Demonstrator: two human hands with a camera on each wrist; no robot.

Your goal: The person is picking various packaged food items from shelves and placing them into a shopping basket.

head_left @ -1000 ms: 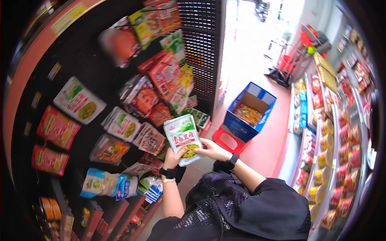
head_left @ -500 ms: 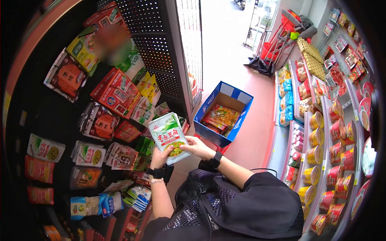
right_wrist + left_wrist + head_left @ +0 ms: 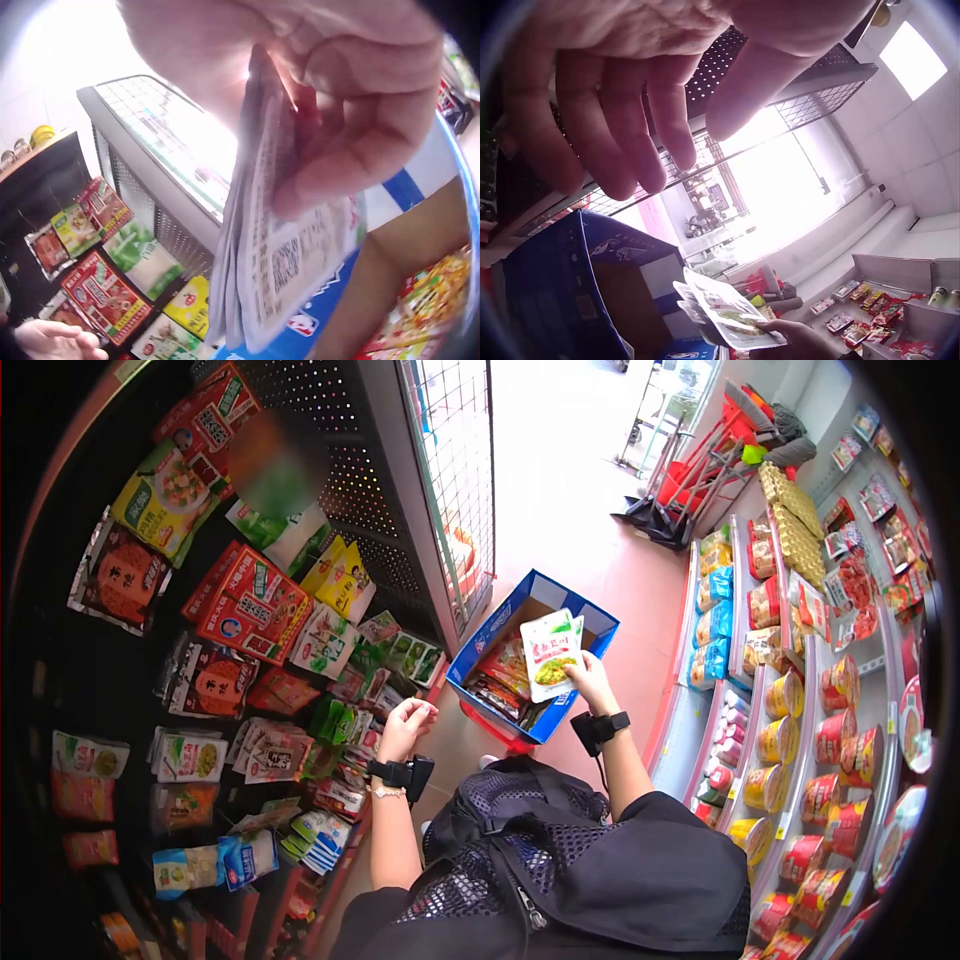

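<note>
At left, colourful packets (image 3: 255, 602) hang on a dark rack. Just right of them, the person's left hand (image 3: 405, 728) is empty, its fingers loosely bent. Next, a blue box (image 3: 495, 708) has packets inside. Above its opening is a small stack of white pouches (image 3: 549, 657), pinched near the lower edge between the thumb and fingers of the right hand (image 3: 592, 682). The pouches look light, bendable and slick, likely to slide apart; a grip across the whole stack, thumb in front, should suit.
</note>
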